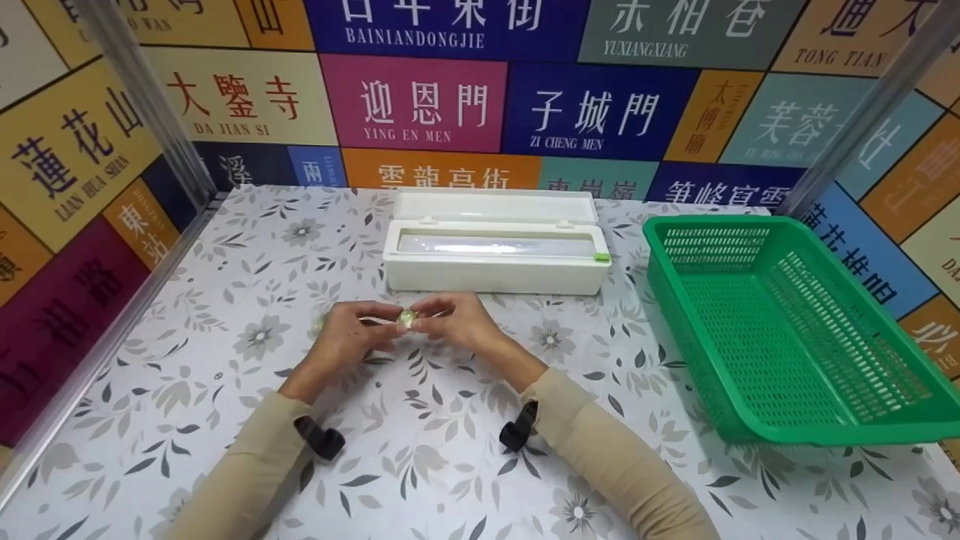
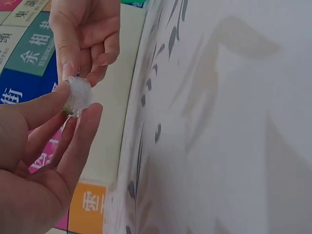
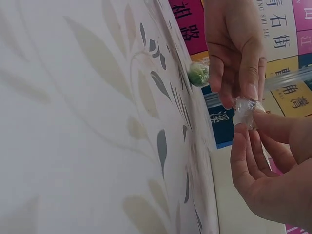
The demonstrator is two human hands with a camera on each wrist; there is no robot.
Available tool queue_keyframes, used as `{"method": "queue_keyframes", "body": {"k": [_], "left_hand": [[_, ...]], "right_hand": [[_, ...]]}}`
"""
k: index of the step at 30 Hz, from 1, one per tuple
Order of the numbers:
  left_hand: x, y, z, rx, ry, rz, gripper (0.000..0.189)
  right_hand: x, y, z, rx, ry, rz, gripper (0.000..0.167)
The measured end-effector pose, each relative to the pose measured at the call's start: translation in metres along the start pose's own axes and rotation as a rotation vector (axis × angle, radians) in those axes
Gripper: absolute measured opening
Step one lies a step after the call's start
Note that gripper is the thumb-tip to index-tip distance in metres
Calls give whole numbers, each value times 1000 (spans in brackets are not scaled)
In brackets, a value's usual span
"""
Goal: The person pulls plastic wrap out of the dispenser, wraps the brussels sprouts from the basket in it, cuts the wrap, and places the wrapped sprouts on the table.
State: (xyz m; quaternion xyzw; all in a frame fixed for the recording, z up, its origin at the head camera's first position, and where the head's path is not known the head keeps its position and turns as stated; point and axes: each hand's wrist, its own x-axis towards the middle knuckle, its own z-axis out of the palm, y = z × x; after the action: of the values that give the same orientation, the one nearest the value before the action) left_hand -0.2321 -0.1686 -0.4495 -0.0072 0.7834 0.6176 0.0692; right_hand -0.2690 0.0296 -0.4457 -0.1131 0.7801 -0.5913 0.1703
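Observation:
Between both hands is a small roundish piece wrapped in clear plastic film (image 1: 407,319), pale with a yellow-green tint; its kind cannot be told. My left hand (image 1: 351,328) pinches it from the left with thumb and fingertips. From the other side my right hand (image 1: 461,322) pinches it too. In the left wrist view the crinkled film (image 2: 79,93) covers a whitish side, with a darker green bit below. Behind the left hand, a round green thing in film (image 3: 198,74) lies on the table, mostly hidden in the head view.
A white cling film dispenser (image 1: 495,276) stands just beyond the hands, its lid (image 1: 495,206) raised and a green slider (image 1: 601,257) at its right end. To the right sits a green plastic basket (image 1: 750,322). Printed panels (image 1: 420,101) border the flowered tablecloth (image 1: 420,472).

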Motion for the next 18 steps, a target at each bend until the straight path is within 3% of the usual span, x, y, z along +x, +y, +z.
{"method": "queue_keyframes", "body": {"k": [4,9,18], "left_hand": [[-6,-5,-9,41,28,-10,37],[-13,-8,-18,97,60,28,34],[-25,-14,-40,28,84,-51,38]], "right_hand": [[5,-1,12,-15,-20,30,29],[9,-2,23,-4,-35,-7,27],[18,-6,50,25,-83,10,22]]}}
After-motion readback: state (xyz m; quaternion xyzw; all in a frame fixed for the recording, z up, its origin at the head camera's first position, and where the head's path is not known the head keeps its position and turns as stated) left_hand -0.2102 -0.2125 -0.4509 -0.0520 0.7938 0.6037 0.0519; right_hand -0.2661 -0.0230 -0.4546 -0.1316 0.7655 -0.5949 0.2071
